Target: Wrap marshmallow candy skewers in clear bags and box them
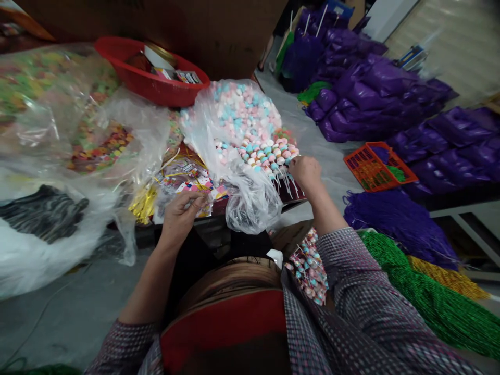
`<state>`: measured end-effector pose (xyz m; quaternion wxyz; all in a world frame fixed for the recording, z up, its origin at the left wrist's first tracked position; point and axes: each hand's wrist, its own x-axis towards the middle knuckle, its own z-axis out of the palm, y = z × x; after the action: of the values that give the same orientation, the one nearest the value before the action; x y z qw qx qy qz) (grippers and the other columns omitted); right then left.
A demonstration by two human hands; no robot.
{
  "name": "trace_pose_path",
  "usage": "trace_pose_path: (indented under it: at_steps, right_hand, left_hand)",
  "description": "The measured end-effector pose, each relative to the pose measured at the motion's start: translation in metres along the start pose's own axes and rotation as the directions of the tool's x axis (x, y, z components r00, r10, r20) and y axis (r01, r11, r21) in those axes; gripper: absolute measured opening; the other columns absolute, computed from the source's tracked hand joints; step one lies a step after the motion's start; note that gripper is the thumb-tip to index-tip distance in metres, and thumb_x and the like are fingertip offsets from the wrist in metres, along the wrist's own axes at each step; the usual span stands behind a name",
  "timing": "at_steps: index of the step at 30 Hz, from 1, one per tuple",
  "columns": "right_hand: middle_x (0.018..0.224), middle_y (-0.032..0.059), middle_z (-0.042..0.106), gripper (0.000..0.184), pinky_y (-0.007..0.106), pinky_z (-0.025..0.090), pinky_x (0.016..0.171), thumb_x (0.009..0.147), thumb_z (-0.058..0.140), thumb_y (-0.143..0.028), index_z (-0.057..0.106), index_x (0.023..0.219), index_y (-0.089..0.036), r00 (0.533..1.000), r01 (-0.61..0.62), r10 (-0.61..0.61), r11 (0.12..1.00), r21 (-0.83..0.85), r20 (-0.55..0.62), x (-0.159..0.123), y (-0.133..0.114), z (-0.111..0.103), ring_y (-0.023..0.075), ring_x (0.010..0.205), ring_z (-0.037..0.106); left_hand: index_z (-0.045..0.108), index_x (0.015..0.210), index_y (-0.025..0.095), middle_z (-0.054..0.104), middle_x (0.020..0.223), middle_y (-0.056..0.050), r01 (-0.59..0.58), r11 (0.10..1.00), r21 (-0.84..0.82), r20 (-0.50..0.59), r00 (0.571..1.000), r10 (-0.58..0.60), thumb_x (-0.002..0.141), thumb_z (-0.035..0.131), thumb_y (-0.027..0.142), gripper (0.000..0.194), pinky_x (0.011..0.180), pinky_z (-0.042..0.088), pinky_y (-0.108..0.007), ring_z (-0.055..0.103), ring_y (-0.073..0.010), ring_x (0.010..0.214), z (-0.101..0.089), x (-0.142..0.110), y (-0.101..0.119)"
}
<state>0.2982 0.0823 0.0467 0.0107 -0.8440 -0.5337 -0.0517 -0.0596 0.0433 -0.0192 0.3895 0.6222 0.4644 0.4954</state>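
Observation:
At the right end of the pile, my right hand (307, 173) is closed with its fingertips against the marshmallow sticks (269, 156), pink, white and blue sweets with white sticks pointing toward me; whatever it grips is hidden. My left hand (182, 212) pinches thumb to forefinger over the near table edge, beside small clear printed bags (191, 179). What lies in that pinch is too small to make out. Gold twist ties (144, 204) lie just left of it. Between the hands, a crumpled clear plastic bag (253, 200) hangs over the edge, below loose marshmallows (242, 112).
Behind stands a red basin (136, 78) with small boxes. Large bags of coloured gummy sweets (39, 83) fill the left. Wrapped sweets (310, 271) sit below by my right arm. Purple sacks (375, 94), an orange crate (378, 166) and green tinsel (422, 291) are at right.

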Motion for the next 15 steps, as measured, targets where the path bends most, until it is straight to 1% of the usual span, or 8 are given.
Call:
trace_pose_path:
  at_steps: [3,5,6,7,8,10,12,15]
  right_hand:
    - [0.101,0.0254,0.08,0.04,0.032,0.045,0.072,0.094,0.046,-0.021,0.081,0.107,-0.007,0.997,-0.016,0.025,0.993,0.119,-0.076,0.0,0.01,0.007,0.0272,0.086,0.072]
    - [0.093,0.0209,0.08,0.038,0.032,0.045,0.071,0.093,0.048,-0.025,0.081,0.101,-0.009,0.993,-0.005,0.038,0.962,0.272,-0.115,-0.002,0.019,0.011,0.0252,0.082,0.07]
    - [0.088,0.0175,0.08,0.036,0.031,0.045,0.07,0.092,0.05,-0.028,0.081,0.098,-0.01,0.99,0.001,0.052,0.927,0.376,-0.132,-0.004,0.023,0.013,0.0238,0.08,0.068]
    - [0.083,0.0137,0.078,0.035,0.031,0.045,0.069,0.09,0.052,-0.031,0.081,0.096,-0.011,0.987,0.009,0.071,0.873,0.488,-0.146,-0.007,0.026,0.016,0.022,0.076,0.067]
    - [0.078,0.0097,0.076,0.033,0.03,0.046,0.068,0.089,0.055,-0.034,0.08,0.095,-0.013,0.984,0.021,0.089,0.802,0.597,-0.154,-0.01,0.029,0.018,0.02,0.073,0.064]
    - [0.069,0.0027,0.07,0.031,0.029,0.046,0.064,0.086,0.059,-0.04,0.078,0.091,-0.016,0.983,0.054,0.101,0.629,0.776,-0.151,-0.02,0.031,0.021,0.016,0.064,0.059]
    - [0.065,-0.0014,0.064,0.03,0.028,0.045,0.061,0.081,0.065,-0.046,0.077,0.088,-0.02,0.988,0.078,0.081,0.467,0.881,-0.131,-0.032,0.028,0.021,0.013,0.058,0.054]
    - [0.063,-0.0027,0.064,0.028,0.028,0.046,0.059,0.075,0.074,-0.049,0.076,0.083,-0.022,0.996,0.081,0.019,0.287,0.955,-0.09,-0.051,0.018,0.017,0.0113,0.055,0.052]
  left_hand:
    - [0.077,0.081,0.023,0.072,0.082,0.0,0.081,0.992,-0.096,-0.044,0.995,-0.086,0.084,0.075,0.044,0.021,0.084,0.05,-0.03,0.063,-0.0162,0.082,-0.001,-0.001,-0.004]
    - [0.077,0.081,0.023,0.071,0.081,0.001,0.136,0.97,-0.203,-0.078,0.985,-0.154,0.079,0.079,0.046,0.023,0.082,0.05,-0.029,0.061,-0.0152,0.08,0.0,-0.001,-0.005]
    - [0.077,0.08,0.023,0.07,0.08,0.001,0.158,0.953,-0.26,-0.093,0.978,-0.187,0.076,0.081,0.047,0.025,0.082,0.05,-0.029,0.061,-0.0146,0.079,0.001,-0.001,-0.006]
    - [0.077,0.08,0.022,0.07,0.08,0.001,0.175,0.936,-0.307,-0.105,0.971,-0.216,0.073,0.084,0.047,0.026,0.08,0.051,-0.029,0.06,-0.0142,0.078,0.002,0.0,-0.006]
    - [0.077,0.079,0.022,0.07,0.079,0.001,0.186,0.922,-0.339,-0.115,0.965,-0.237,0.07,0.085,0.047,0.028,0.079,0.051,-0.028,0.06,-0.0139,0.077,0.003,0.001,-0.006]
    - [0.076,0.077,0.022,0.068,0.077,0.001,0.19,0.913,-0.361,-0.126,0.96,-0.25,0.066,0.087,0.047,0.029,0.076,0.05,-0.028,0.059,-0.0137,0.076,0.004,0.002,-0.006]
    - [0.076,0.075,0.023,0.068,0.077,0.0,0.179,0.917,-0.356,-0.136,0.961,-0.24,0.065,0.087,0.048,0.029,0.076,0.05,-0.029,0.06,-0.0144,0.077,0.003,0.005,-0.005]
    - [0.075,0.073,0.024,0.069,0.078,0.0,0.154,0.923,-0.353,-0.135,0.968,-0.213,0.065,0.087,0.049,0.028,0.079,0.051,-0.03,0.061,-0.0154,0.08,0.003,0.007,-0.004]
